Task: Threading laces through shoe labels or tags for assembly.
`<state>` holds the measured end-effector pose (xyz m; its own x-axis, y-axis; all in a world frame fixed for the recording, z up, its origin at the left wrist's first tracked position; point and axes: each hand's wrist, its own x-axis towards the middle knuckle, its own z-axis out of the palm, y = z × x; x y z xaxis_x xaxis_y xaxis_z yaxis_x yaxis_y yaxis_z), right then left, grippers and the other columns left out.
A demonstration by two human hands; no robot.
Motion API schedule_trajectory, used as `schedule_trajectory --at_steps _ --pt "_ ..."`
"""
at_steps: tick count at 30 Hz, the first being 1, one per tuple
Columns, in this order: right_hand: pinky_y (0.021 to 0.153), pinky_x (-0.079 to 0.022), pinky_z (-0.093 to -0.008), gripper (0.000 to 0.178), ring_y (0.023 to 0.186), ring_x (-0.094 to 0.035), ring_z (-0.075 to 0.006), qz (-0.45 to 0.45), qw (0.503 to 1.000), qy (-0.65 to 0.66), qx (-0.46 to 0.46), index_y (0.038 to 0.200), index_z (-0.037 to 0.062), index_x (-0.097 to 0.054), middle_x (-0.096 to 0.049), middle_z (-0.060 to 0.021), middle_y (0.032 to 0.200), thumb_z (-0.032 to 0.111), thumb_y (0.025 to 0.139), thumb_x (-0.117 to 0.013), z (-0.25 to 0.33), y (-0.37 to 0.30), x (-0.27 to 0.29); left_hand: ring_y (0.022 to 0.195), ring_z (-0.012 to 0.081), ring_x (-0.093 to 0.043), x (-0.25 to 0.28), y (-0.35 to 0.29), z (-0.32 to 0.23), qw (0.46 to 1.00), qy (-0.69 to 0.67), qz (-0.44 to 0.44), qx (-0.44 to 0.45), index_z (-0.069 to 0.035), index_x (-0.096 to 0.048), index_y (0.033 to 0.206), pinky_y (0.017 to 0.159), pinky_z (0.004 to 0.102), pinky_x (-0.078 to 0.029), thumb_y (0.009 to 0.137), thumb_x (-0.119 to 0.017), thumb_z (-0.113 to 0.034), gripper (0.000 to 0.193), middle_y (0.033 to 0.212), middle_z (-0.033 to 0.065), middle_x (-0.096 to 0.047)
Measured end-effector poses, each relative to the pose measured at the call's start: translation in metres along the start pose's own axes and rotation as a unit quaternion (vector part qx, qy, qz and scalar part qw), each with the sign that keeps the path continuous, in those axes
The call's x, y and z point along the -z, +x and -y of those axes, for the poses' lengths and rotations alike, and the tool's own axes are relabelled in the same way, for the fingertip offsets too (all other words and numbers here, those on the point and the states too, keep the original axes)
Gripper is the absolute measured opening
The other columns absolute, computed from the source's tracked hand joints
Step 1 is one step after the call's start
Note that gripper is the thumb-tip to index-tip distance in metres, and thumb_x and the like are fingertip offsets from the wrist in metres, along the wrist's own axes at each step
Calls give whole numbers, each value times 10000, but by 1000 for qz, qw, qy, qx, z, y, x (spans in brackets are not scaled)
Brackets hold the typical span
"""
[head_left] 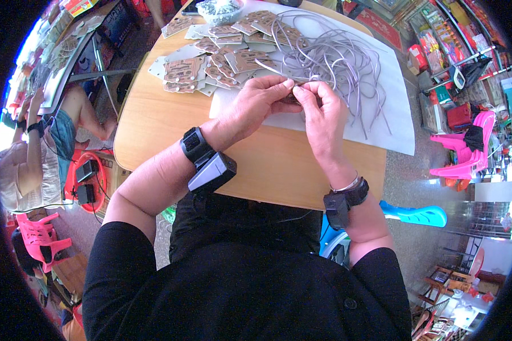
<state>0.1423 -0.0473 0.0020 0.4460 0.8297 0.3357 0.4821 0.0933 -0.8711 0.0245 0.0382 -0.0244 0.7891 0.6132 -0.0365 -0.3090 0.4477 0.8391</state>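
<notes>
My left hand and my right hand meet over the near part of the table, thumbs and fingertips pinched together. Between them is a small brownish piece, mostly hidden by the fingers; its kind I cannot make out. A loop of pale grey cord passes right behind the fingertips; whether it is held is unclear. Just beyond my hands lies a loose tangle of grey cords on a white sheet. Left of the tangle are piled several brown-and-grey flat plates with small round studs.
The wooden table has a rounded left edge. A clear bowl of small pale pieces stands at its far side. A blue plastic stool is close on the right, a pink chair farther off. Another person sits at left.
</notes>
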Motion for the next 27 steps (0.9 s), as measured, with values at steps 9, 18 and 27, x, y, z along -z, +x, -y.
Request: schedule_trajectory --at_steps 9,18,27 --pt "548 -461 -309 99 597 -593 -178 12 999 -21 47 859 6 -610 -625 -109 710 104 863 -597 -3 -2 -2 903 191 -632 -1 1 -1 999 3 -52 -16 55 -567 1055 850 312 -527 959 -496 -178 262 1012 118 -624" --pt "514 -440 -332 98 554 -570 -196 -16 987 -120 108 849 19 -605 -593 -113 670 116 857 -591 -2 0 3 869 187 -642 -6 -2 -3 993 86 -74 -33 69 -580 1031 838 315 -539 947 -521 -170 259 968 110 -635" --pt "518 -404 -257 160 587 -500 -77 69 984 96 -133 851 -3 -595 -564 -38 641 152 883 -567 -4 2 5 857 178 -649 -6 -2 -2 988 127 -74 -47 60 -596 1007 824 312 -543 946 -528 -182 259 956 113 -645"
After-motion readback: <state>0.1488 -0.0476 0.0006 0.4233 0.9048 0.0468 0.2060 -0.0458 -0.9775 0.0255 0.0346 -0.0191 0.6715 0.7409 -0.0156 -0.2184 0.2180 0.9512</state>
